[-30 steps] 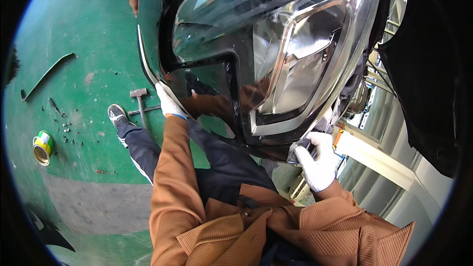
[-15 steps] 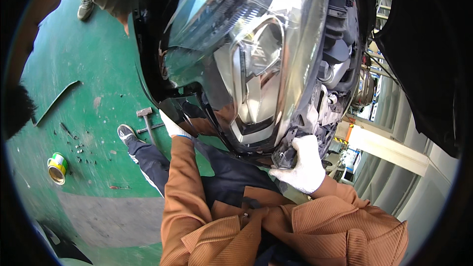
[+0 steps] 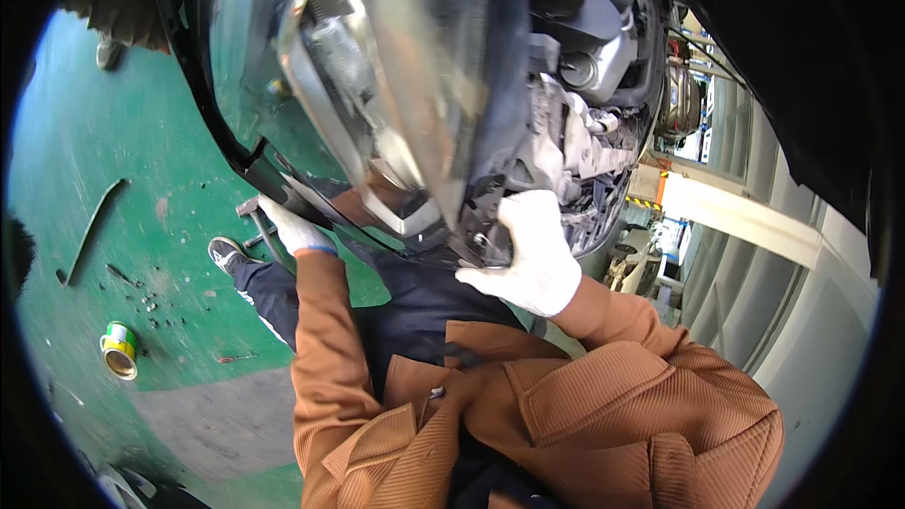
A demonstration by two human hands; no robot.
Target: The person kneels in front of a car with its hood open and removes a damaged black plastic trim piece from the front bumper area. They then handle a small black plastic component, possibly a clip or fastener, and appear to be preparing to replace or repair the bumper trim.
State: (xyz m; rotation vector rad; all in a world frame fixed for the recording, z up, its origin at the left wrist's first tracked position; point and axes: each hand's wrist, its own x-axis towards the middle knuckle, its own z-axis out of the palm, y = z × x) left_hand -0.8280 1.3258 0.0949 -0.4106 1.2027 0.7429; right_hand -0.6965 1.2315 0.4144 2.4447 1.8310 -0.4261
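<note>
I hold a large headlamp assembly (image 3: 330, 104), with a clear lens, chrome inner frame and black trim, blurred by motion. My left hand (image 3: 294, 228), in a white glove, is closed on the lower left edge of its black trim (image 3: 269, 170), its fingertips partly hidden. My right hand (image 3: 523, 254), also gloved, is closed around the lower right corner of the assembly, thumb below it, at a black bracket (image 3: 484, 236). Just to the right of the lamp shows a vehicle's front bay (image 3: 584, 132) with grey and black parts.
On the green floor (image 3: 179, 320) lie a hammer (image 3: 259, 221), a bent strip (image 3: 94, 226), a can (image 3: 120, 358), a screwdriver (image 3: 236, 359) and several small fasteners. Another person's shoe (image 3: 109, 52) is at upper left. A dark panel (image 3: 792, 57) fills the upper right, above a cream beam (image 3: 735, 221).
The headlamp has swung leftward and turned in view, both hands moving left with it, and more of the bay behind it shows. My right thumb has moved down to below the corner.
</note>
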